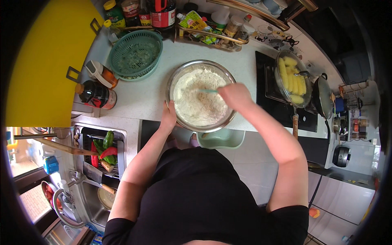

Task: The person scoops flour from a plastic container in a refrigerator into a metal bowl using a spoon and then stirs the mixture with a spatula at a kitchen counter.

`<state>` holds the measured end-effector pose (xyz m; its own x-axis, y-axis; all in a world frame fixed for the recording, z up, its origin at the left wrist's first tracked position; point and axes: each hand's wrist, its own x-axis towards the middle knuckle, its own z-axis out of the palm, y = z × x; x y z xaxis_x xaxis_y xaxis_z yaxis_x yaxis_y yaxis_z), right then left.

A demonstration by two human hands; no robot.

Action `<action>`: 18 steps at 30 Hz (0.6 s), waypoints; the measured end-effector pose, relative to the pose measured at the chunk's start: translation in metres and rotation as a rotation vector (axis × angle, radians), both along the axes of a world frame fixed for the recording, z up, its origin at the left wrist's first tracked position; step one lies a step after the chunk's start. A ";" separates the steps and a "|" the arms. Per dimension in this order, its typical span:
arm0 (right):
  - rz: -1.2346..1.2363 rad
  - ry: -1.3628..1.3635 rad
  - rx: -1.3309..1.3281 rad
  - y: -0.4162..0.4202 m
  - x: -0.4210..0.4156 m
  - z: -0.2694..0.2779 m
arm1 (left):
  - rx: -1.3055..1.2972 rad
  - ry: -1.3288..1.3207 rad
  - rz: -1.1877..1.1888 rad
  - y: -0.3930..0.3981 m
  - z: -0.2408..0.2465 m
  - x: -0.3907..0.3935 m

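Observation:
A round stainless steel bowl (200, 62) stands at the front edge of the counter, holding pale flour (196, 101), partly lumpy. My left hand (169, 116) grips the bowl's left side, thumb at the rim. Over the bowl's right side, my right hand (235, 95) is closed around a thin green utensil (209, 91); its far end reaches the flour and is blurred, so its kind cannot be told.
A green colander (136, 55) and bottles stand left of the bowl. Condiments fill a rack (214, 34) behind. Right, a lidded pan of corn (292, 79) and a wok (323, 96) sit on the hob. Peppers (108, 139) and a knife (93, 174) lie by the sink.

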<state>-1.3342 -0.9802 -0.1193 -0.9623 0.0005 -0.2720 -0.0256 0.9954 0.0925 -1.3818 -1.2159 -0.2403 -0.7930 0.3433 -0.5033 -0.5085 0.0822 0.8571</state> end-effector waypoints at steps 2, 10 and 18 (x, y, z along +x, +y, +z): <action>0.097 0.041 0.086 0.011 -0.036 0.006 | -0.017 0.002 -0.051 -0.001 0.000 -0.006; 0.167 -0.074 0.191 0.084 -0.091 -0.005 | -0.172 0.220 -0.143 -0.003 -0.014 -0.029; -0.180 -0.211 0.156 0.072 0.001 0.008 | -0.200 0.277 -0.116 0.003 -0.020 -0.025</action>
